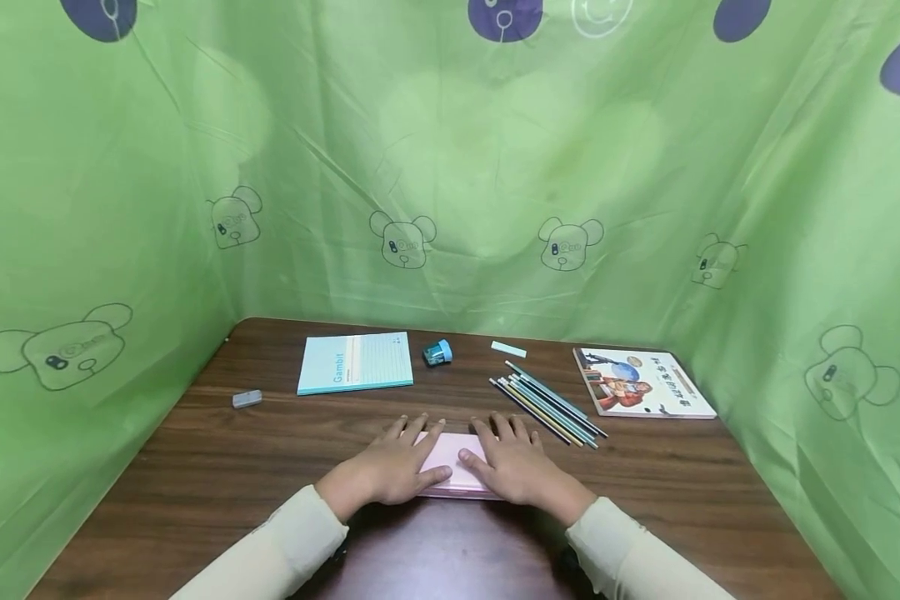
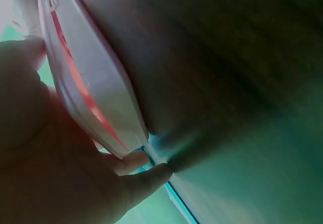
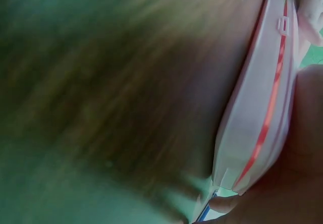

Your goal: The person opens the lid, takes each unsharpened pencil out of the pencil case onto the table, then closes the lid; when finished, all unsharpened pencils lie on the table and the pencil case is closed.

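Head view: both hands lay on a pink case at lower centre of the wooden table; left hand covered its left part, right hand its right, fingers spread flat on the lid w/ thumbs meeting on top, pressing rather than clenched. The case looked closed, so judged early: nothing had gone in or come out, and the pencils, sharpener, light blue notepad, grey eraser at left, small white slip and picture book at right all sat apart, untouched, in the frame's middle band. Left wrist view: blurred, the case's white edge w/ red seam ran down the upper left, thumb and fingertips touching it; the seam looked shut. Right wrist view: same edge at right of frame, latch tab near the top, palm against it; grip on the far side couldn't be told.
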### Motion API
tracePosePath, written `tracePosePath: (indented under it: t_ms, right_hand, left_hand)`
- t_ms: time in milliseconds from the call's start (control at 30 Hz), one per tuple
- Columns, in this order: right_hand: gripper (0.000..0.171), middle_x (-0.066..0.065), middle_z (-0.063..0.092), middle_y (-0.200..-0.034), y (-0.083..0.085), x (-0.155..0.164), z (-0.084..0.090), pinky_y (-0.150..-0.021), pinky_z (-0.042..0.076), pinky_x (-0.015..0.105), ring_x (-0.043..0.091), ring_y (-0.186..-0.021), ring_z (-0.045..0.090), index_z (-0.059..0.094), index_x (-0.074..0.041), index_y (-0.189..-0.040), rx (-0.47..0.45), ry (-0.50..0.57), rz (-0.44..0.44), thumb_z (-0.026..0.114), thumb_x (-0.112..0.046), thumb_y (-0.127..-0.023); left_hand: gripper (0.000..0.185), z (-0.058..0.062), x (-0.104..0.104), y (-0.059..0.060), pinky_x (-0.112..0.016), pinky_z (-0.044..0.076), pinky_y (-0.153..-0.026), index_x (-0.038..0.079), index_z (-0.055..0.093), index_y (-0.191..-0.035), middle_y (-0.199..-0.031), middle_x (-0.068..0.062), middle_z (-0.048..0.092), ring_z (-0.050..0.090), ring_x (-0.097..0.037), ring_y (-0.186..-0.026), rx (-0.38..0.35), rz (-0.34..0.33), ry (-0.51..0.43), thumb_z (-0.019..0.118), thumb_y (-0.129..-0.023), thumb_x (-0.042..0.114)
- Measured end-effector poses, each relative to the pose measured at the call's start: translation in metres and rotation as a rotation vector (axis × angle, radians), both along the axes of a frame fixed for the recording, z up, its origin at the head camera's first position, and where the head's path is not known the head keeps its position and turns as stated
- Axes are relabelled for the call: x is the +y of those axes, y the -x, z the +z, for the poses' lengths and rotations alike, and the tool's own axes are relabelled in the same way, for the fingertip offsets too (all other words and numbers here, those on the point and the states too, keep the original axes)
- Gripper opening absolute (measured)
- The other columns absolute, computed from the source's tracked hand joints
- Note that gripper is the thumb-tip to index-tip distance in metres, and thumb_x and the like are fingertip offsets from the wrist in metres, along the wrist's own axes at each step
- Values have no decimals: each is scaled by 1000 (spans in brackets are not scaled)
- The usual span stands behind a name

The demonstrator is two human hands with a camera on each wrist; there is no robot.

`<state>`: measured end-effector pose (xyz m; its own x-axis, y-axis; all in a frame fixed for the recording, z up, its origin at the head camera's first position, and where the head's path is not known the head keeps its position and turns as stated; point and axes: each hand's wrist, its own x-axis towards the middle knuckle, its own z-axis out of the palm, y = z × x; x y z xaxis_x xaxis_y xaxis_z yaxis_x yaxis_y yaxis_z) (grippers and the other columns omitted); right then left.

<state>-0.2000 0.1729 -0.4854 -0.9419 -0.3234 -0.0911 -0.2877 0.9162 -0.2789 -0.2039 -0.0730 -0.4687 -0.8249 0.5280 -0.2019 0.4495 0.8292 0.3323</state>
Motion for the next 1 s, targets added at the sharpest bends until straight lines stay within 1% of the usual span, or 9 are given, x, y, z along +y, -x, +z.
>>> tracePosePath:
  t_ms: [300,500,600,733,867,1000]
  right_hand:
    - [80,29,37,-177,4,-4,0,-123,26,88,62,-164,27,40,-16,-173,-18,-18,14,37,-69,-115]
    - [82,27,35,-178,3,-4,-2,-124,21,89,62,-165,27,35,-19,-176,-5,-81,1,33,-73,-114]
    - [84,27,36,-178,3,-4,-2,-124,21,89,61,-165,27,35,-20,-176,10,-109,4,31,-75,-113]
    - [85,27,38,-177,5,-3,-2,-124,23,89,61,-164,29,36,-19,-176,26,-113,9,31,-76,-112]
    - [85,28,38,-177,4,-2,-4,-123,24,89,61,-163,31,36,-18,-175,27,-110,8,32,-75,-112]
    - [86,28,39,-176,0,-2,-8,-123,25,88,61,-163,31,37,-18,-175,19,-104,5,32,-76,-112]
  left_hand:
    - [84,-1,-2,2,-75,27,-132,18,29,-178,-183,-22,28,22,-56,-168,-3,11,-8,45,-113,69]
    - [86,-1,2,-2,-74,25,-133,21,25,-179,-185,-19,25,18,-54,-170,5,22,40,40,-112,74]
    - [86,-1,4,-3,-75,23,-134,23,24,-179,-186,-17,23,15,-53,-171,4,31,60,39,-112,74]
    - [86,-1,6,-2,-75,22,-134,24,24,-179,-186,-17,23,14,-52,-172,5,43,62,40,-111,74]
    - [86,-3,7,-1,-76,22,-134,23,25,-179,-185,-17,24,14,-52,-172,2,41,53,41,-111,74]
    - [86,-6,7,-4,-76,24,-133,23,27,-179,-185,-18,26,16,-53,-171,3,32,55,42,-111,74]
